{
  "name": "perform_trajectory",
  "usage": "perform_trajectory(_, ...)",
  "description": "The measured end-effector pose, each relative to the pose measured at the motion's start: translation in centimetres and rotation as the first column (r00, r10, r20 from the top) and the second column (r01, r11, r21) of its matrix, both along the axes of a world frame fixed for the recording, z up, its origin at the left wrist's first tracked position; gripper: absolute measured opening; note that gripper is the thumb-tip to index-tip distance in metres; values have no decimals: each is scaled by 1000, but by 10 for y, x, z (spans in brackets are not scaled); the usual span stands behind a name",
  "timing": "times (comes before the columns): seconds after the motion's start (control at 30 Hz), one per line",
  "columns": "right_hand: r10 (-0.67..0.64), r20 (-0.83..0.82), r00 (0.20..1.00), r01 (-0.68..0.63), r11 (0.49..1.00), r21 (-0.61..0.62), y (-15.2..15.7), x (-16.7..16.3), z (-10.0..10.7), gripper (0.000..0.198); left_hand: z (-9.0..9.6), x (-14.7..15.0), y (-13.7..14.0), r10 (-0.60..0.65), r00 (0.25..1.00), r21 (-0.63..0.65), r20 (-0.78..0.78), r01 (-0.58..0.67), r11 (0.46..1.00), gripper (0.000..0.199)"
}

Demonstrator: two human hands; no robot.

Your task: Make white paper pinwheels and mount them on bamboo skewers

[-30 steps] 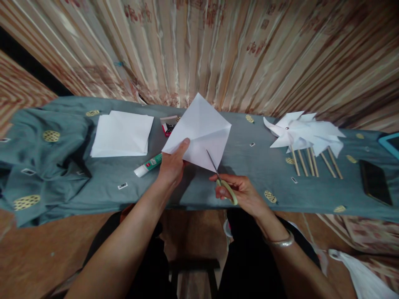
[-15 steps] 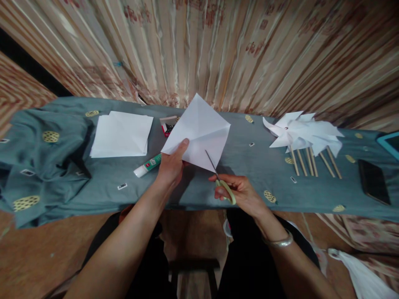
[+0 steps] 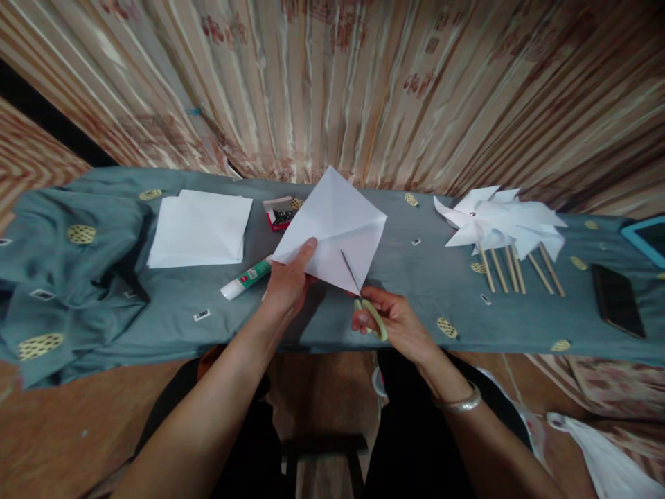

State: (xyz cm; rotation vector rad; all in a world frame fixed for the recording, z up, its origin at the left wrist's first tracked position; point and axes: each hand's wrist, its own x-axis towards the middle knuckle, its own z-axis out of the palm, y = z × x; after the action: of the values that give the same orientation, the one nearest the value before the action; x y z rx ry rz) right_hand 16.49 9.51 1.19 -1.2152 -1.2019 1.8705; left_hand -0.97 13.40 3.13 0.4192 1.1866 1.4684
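A creased square sheet of white paper (image 3: 337, 215) is pinched by its left corner in my left hand (image 3: 291, 277), thumb on top. My right hand (image 3: 392, 319) grips scissors (image 3: 375, 320) with pale green handles. One dark blade lies over the paper, running in from the near corner toward the middle; the other blade is hidden beneath the sheet. Behind my left hand lies a glue tube (image 3: 246, 277), white and green. A small red and white box (image 3: 280, 213) of dark metal pins or tacks sits partly behind the paper.
A stack of white paper (image 3: 200, 229) lies at left beside bunched cloth (image 3: 77, 256). At right are several white paper pinwheels (image 3: 499, 218) on sticks, a dark phone (image 3: 617, 299) and a blue-edged object (image 3: 647, 239). A patterned curtain (image 3: 332, 90) hangs behind the cloth-covered table (image 3: 332, 339).
The scissor handles have come closer together, and my right hand has shifted slightly left along with them. The paper sits slightly lower in view. My left hand keeps its hold.
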Motion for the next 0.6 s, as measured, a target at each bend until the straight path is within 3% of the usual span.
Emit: perform_trajectory(0.6, -64, -17, 998, 63, 997, -54, -2, -9, 5, 58, 0, 0, -1, 5, 1000, -14, -16, -5, 1000, 27)
